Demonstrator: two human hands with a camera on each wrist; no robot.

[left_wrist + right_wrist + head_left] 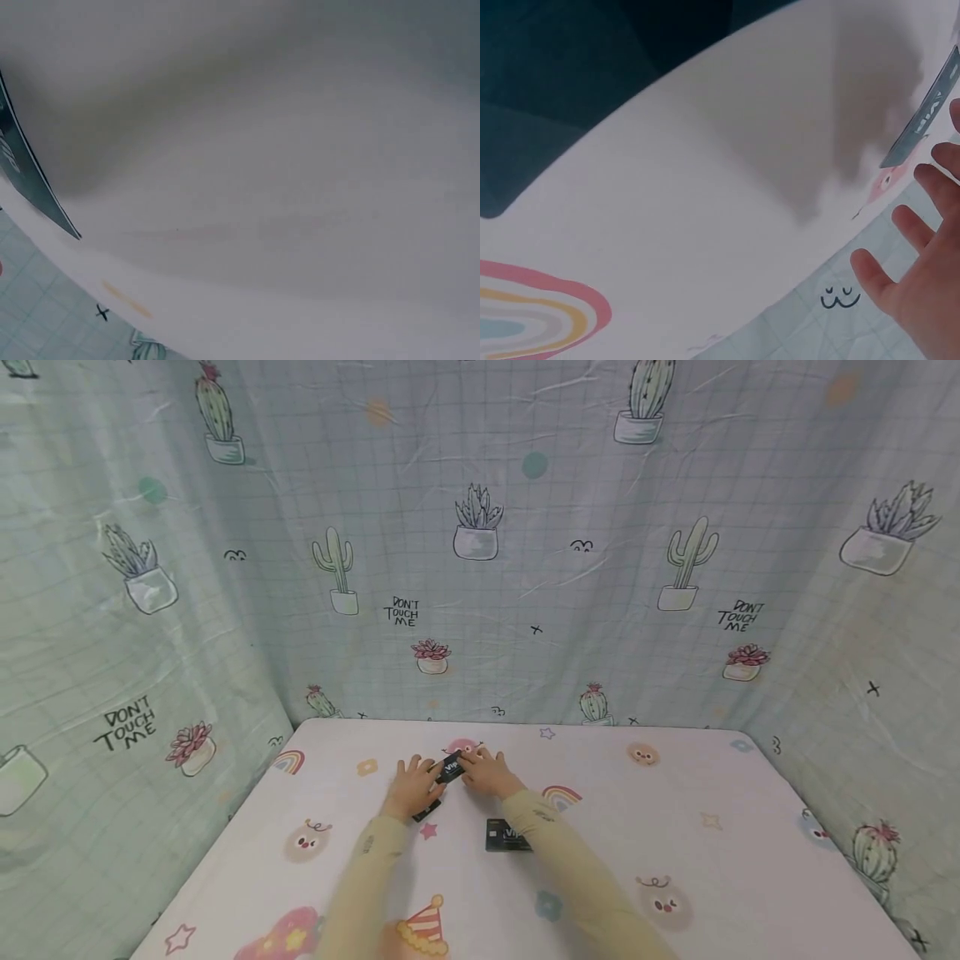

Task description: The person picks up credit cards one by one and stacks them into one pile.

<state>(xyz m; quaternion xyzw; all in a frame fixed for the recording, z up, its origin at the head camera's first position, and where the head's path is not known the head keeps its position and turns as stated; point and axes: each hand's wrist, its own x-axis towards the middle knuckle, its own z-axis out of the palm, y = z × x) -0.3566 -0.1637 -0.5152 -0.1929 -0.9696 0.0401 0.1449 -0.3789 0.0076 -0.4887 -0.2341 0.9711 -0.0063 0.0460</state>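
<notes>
Three dark bank-style cards are in view. One VIP card (pixel 451 767) sits between the two hands at a steep tilt, and its edge shows in the left wrist view. At its left end, my left hand (pixel 412 789) holds it with thumb and index finger, other fingers spread. On the opposite end, my right hand (pixel 487 773) pinches the card; its remaining fingers fan out in the right wrist view. A second card (pixel 427 811) lies partly under the left hand. The third card (pixel 498 835) lies flat, partly covered by the right forearm.
All this is on a white table (pixel 630 827) printed with rainbows, faces and stars. A curtain (pixel 525 635) with cactus drawings hangs along the far edge and both sides.
</notes>
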